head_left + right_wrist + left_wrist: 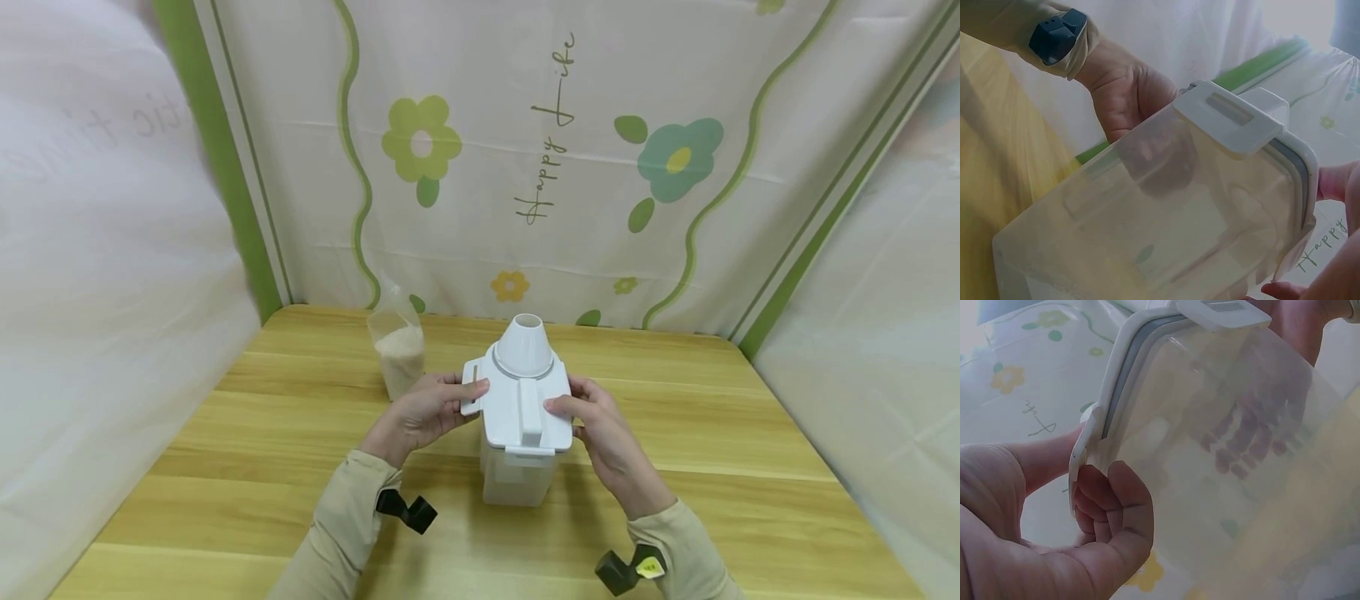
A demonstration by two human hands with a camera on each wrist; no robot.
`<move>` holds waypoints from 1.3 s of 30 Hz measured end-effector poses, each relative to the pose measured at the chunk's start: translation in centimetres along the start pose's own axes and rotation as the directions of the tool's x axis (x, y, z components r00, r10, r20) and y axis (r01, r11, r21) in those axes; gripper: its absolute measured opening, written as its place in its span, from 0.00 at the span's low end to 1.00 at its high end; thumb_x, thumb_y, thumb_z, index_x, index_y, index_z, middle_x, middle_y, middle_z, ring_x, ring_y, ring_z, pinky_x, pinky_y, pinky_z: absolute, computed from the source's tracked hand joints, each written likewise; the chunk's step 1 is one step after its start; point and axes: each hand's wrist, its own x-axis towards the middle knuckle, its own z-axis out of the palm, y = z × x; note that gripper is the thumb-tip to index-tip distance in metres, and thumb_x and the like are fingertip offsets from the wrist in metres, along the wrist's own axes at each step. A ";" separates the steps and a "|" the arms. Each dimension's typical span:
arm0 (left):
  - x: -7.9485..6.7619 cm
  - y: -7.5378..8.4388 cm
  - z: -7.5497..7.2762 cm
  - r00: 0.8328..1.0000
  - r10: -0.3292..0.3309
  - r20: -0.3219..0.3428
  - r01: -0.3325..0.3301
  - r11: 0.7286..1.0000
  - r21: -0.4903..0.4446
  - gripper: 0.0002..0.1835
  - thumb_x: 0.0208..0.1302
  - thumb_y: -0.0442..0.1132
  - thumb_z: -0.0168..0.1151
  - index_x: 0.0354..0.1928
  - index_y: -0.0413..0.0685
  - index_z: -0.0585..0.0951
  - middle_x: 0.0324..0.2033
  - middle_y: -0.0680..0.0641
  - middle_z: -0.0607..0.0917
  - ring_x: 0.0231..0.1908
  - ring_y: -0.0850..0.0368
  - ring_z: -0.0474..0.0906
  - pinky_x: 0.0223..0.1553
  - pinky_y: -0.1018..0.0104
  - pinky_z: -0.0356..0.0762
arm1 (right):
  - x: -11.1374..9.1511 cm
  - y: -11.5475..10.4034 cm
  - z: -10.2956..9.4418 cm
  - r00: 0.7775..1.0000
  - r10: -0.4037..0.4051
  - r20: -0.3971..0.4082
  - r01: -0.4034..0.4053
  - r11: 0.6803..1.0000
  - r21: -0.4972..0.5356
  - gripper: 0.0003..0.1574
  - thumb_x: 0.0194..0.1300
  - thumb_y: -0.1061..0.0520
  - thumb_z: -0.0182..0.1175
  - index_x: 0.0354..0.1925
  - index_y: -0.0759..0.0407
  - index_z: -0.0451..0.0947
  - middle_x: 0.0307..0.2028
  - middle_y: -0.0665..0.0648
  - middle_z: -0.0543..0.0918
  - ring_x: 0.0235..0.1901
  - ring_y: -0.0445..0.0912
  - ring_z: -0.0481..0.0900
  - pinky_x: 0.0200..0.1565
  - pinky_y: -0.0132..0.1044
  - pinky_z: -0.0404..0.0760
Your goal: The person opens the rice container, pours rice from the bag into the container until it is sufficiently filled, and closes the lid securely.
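A translucent plastic storage container [517, 483] stands on the table, covered by a white lid [501, 417] with a cone-shaped spout [524, 348] at its far end. My left hand [429, 410] pinches the white side latch [472, 385] at the lid's left edge, thumb on top and fingers curled below. On the opposite side my right hand [603, 429] grips the lid's right edge, its thumb on top and its fingers [1282, 291] under it. The near latch [1225, 314] sticks outward from the rim. Through the container's wall, the left wrist view shows the right fingers.
A clear bag [401, 354] of pale grains stands behind my left hand. The wooden table [225, 492] meets a flower-printed curtain [465, 242] at the back, and pale fabric walls [112, 292] close off both sides.
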 end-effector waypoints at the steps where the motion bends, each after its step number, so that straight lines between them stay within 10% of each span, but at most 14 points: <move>1: 0.0 -0.1 0.0 1.000 0.002 0.005 -0.002 1.000 -0.003 0.18 0.66 0.31 0.64 0.53 0.28 0.74 0.41 0.42 0.82 0.37 0.56 0.82 0.47 0.64 0.81 | 0.0 0.0 0.0 1.000 -0.002 0.000 0.002 1.000 0.001 0.36 0.60 0.61 0.61 0.65 0.70 0.63 0.55 0.63 0.70 0.51 0.53 0.69 0.50 0.42 0.68; 39: -0.3 0.1 1.0 0.991 0.119 -0.069 -0.114 0.991 0.069 0.16 0.63 0.29 0.66 0.49 0.25 0.76 0.37 0.42 0.81 0.34 0.56 0.79 0.40 0.67 0.79 | -0.1 0.1 -0.1 1.000 -0.014 0.010 0.013 1.000 0.018 0.36 0.61 0.60 0.61 0.65 0.70 0.64 0.58 0.63 0.70 0.55 0.53 0.68 0.51 0.44 0.68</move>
